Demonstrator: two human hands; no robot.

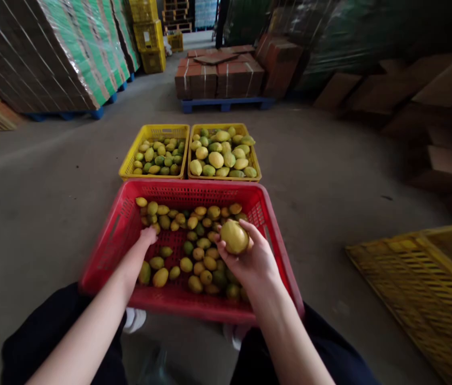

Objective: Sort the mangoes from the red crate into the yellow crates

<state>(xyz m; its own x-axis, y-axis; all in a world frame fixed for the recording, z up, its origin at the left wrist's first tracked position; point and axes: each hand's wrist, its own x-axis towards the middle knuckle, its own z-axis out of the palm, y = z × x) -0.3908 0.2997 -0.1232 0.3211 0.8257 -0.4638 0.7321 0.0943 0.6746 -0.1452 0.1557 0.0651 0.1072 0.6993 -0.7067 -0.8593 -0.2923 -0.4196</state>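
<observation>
A large yellow-green lemon (234, 237) rests in my right hand (255, 251), the fingers and thumb curled round it above the right side of the red crate (185, 306). Inside the crate's left half, my left hand (148, 236) is closed at a smaller lemon (156, 228), its fingers partly hidden behind the hand. Many loose lemons (209, 262), yellow to green, lie along the back, right and front of the crate. Part of the crate's floor shows bare at left.
Beyond the red crate stand two yellow crates of lemons, a left one (126, 167) and a right one (258, 170). An empty-looking yellow crate (414, 267) is at right. Farther off are cartons (237, 80) on a blue pallet (226, 105), wrapped stacks (85, 48) and flattened cardboard (394, 91).
</observation>
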